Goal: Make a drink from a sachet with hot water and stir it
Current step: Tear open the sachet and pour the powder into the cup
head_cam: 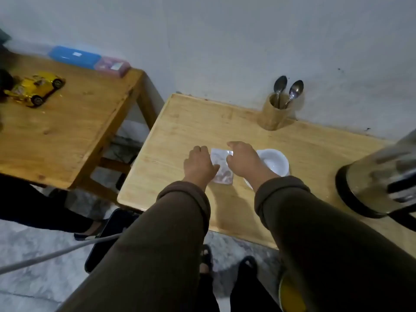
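A small silvery sachet (221, 166) with a pink print is held between both hands just above the light wooden table (186, 131). My left hand (199, 164) pinches its left edge and my right hand (244, 159) pinches its upper right corner. A white cup (275, 162) stands right behind my right hand, partly hidden by the wrist. A steel kettle (378, 176) with a black base stands at the table's right edge. Two metal spoons (287, 90) stick out of a wooden holder (275, 114) by the wall.
A second wooden table (67, 122) on the left carries a yellow toy car (37, 87), a blue box (74, 56) and a pink box (112, 65). A white cable (56, 252) runs across the floor. Another person's leg (40, 206) is at the left.
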Motion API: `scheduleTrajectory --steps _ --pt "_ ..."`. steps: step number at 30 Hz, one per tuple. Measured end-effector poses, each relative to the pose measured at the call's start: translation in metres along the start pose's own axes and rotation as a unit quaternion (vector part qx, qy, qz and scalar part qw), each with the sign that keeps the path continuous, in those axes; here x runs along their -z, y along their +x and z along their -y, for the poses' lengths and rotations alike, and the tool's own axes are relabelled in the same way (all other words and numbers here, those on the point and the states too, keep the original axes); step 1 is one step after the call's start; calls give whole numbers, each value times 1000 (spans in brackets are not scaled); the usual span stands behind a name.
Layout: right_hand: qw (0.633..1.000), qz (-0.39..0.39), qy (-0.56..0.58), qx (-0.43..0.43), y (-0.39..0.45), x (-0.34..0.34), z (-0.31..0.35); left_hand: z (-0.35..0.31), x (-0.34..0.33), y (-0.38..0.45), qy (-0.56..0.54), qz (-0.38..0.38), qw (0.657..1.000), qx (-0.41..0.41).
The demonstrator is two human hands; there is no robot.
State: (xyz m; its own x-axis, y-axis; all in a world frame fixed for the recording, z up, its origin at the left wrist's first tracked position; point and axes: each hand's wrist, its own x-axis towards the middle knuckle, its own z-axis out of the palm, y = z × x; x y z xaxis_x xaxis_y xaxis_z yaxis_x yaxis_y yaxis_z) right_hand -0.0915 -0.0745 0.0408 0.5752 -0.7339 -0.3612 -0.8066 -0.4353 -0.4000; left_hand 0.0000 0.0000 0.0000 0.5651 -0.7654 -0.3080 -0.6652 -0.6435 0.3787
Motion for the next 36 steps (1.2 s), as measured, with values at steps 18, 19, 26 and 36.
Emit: scheduleTrajectory --steps 18,19,26,36 --pt "989 66 -129 -33 60 -31 -6 10 -32 38 -52 33 997 44" --pt "989 55 -136 -36 60 -32 -6 10 -33 39 -54 35 997 44" --pt "986 34 -157 -44 63 -37 -4 11 -35 45 -72 44 995 45" --pt "996 71 41 -37 57 1 11 16 1 52 -333 56 940 51"
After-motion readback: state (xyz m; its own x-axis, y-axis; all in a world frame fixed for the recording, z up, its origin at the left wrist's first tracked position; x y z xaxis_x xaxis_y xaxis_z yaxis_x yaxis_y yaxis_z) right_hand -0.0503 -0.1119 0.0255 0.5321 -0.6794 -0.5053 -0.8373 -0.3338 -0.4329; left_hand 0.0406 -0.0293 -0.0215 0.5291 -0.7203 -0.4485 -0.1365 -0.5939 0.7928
